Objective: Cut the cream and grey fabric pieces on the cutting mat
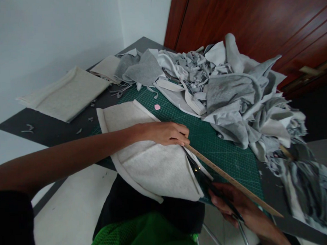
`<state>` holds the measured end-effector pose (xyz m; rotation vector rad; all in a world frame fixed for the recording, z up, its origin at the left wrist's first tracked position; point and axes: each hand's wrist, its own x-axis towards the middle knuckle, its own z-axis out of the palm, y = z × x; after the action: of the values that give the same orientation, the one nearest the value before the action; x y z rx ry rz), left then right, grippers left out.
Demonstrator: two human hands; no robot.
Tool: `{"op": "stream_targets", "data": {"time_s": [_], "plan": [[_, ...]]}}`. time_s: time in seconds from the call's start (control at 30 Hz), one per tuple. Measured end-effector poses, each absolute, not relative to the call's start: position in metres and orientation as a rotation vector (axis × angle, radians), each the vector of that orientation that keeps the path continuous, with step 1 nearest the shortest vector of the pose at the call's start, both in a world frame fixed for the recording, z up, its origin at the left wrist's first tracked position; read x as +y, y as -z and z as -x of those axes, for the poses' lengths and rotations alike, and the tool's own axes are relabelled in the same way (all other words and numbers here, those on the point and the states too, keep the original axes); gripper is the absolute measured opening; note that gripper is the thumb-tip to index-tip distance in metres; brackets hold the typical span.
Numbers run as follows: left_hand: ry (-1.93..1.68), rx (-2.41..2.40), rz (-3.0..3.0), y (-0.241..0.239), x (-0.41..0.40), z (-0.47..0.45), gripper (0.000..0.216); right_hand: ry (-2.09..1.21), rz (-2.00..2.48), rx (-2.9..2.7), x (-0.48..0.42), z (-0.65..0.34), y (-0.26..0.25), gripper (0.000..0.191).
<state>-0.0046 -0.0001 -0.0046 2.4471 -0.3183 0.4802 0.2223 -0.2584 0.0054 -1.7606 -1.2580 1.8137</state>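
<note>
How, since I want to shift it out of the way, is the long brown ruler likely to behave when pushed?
The ruler is probably stiff, as its visible length runs straight. It looks thin and narrow, so it is likely light for its length. Its flat strip shape makes rolling unlikely.

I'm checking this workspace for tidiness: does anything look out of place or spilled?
Yes, slightly: small, pale fabric scraps lie strewn across the dark grey tabletop, apart from the big heap of grey and white fabric. The off-white fabric under the left hand shows no obvious damage.
</note>
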Motion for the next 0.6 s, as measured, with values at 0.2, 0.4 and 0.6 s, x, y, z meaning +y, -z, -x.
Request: {"op": "stream_targets", "data": {"time_s": [0.2,0.4,0.6], "plan": [[-0.445,-0.256,-2.398,0.0027,-0.0016,0.0043,0.022,-1.811,1.769,-1.235,-0.2565,-0.2205,-0.0066,0.054],[-0.442,-0.251,-2.404,0.0017,-0.0024,0.0053,0.022,-1.818,1.727,-1.260,-0.2558,-0.2203,-0.0065,0.049],[-0.443,-0.250,-2.403,0.0033,-0.0022,0.0052,0.021,-1.814,1.740,-1.253,-0.2570,-0.2211,-0.0061,0.050]]}}
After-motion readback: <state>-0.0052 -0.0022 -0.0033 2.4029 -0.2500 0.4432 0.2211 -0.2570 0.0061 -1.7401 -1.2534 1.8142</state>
